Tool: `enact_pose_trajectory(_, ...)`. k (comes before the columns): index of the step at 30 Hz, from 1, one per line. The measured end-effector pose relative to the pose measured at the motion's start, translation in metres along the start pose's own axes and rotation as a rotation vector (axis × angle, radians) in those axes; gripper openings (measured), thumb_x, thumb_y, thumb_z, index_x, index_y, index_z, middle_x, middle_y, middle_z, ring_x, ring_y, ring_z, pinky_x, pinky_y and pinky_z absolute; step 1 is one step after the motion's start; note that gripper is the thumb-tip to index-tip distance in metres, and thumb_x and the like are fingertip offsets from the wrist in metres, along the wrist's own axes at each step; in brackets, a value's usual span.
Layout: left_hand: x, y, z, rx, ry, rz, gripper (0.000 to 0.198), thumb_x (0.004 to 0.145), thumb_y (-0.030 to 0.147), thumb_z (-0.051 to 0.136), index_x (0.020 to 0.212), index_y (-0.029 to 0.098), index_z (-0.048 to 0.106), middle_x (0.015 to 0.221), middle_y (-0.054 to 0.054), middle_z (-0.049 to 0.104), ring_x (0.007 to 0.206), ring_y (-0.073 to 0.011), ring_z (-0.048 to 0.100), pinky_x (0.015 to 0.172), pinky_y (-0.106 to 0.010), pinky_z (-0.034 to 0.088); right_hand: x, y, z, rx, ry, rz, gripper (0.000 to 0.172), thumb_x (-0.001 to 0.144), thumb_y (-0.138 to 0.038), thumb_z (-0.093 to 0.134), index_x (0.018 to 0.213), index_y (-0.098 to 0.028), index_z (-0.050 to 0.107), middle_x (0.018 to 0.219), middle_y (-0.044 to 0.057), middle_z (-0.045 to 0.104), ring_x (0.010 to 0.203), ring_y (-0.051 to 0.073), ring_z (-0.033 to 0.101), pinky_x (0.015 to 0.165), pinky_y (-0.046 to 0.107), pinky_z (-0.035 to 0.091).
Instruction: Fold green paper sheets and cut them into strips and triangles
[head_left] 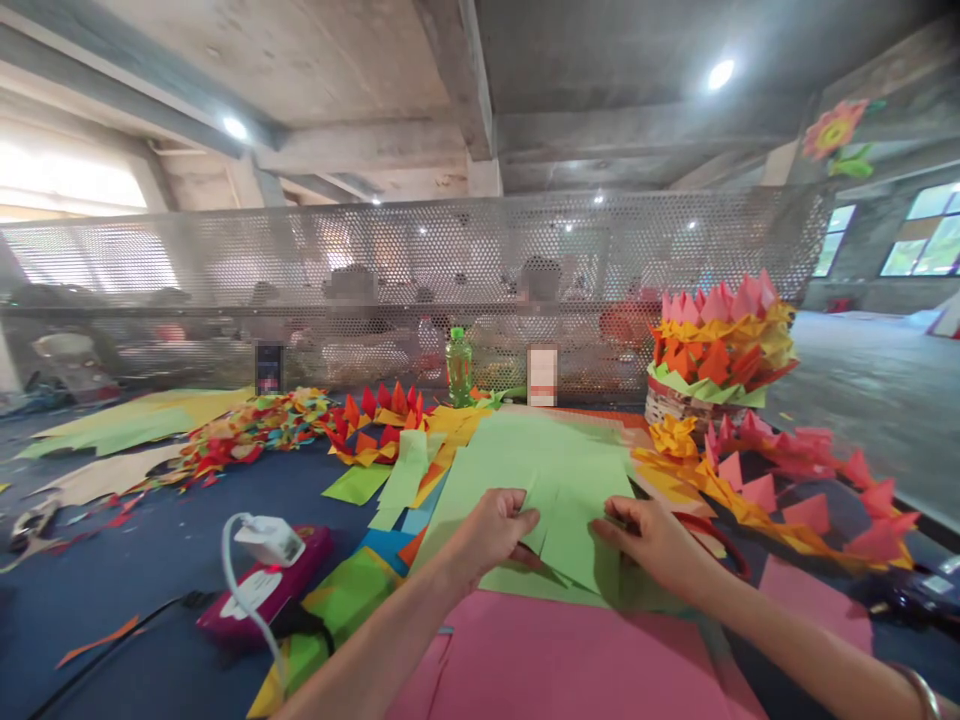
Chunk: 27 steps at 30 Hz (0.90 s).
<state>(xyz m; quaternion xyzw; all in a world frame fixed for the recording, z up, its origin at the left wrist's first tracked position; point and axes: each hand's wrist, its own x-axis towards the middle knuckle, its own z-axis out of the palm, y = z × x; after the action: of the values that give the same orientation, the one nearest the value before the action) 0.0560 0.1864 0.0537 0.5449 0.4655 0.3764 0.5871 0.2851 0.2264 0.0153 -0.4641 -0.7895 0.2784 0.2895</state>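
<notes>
No text legible; white label (255, 590) on purple power strip (297, 577) too blurred.

Power strip (264, 585) stood in way left of left hand (501, 522); passage ran over table (169, 545) between strip and scraps (251, 435); mesh (442, 250) blocked far side.

Dark blue table (161, 570), crowded centre and right.
Left: purple power strip (262, 588), scrap pile (247, 435), yellow-and-green sheets (142, 420). Centre: pink sheets (562, 660), partly under light-green stack (555, 470). Far side: green-capped bottle (458, 372), red-and-yellow paper ring (375, 430) near it. Right: pink-and-orange paper ring (808, 512), woven basket (666, 408) behind.
</notes>
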Motion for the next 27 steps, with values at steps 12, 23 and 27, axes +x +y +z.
enact_pose_trajectory(12,0.017,-0.007,-0.025,0.154,0.363,0.009,0.012,0.08,0.028,0.059,0.078,0.018,0.052,0.057,0.006,0.055,0.047,-0.0121,0.062,0.046,-0.017,0.042,-0.024,-0.022,0.004,-0.124,-0.031,-0.183,0.027,0.089,-0.019,0.044,0.109,-0.021,0.062,0.114,0.007,0.067,0.105,0.024,0.059,0.09,0.036,0.041)
enact_pose_trajectory(23,0.058,0.028,-0.054,0.246,0.511,-0.127,0.022,0.092,0.031,0.054,0.104,0.013,0.058,0.088,-0.002,0.063,0.068,-0.0117,0.062,0.061,-0.027,0.052,-0.035,-0.028,0.012,-0.463,-0.107,-0.357,0.029,0.091,-0.01,0.037,0.11,-0.017,0.058,0.095,0.009,0.068,0.09,0.023,0.061,0.08,0.033,0.042)
enact_pose_trajectory(27,0.103,0.035,-0.054,0.316,0.539,-0.167,0.034,0.091,0.035,0.056,0.119,0.016,0.055,0.116,-0.008,0.06,0.096,-0.0201,0.062,0.081,-0.04,0.054,-0.035,-0.028,0.015,-0.499,-0.118,-0.388,0.025,0.085,-0.006,0.041,0.099,-0.017,0.058,0.088,0.007,0.066,0.081,0.022,0.059,0.076,0.033,0.039)
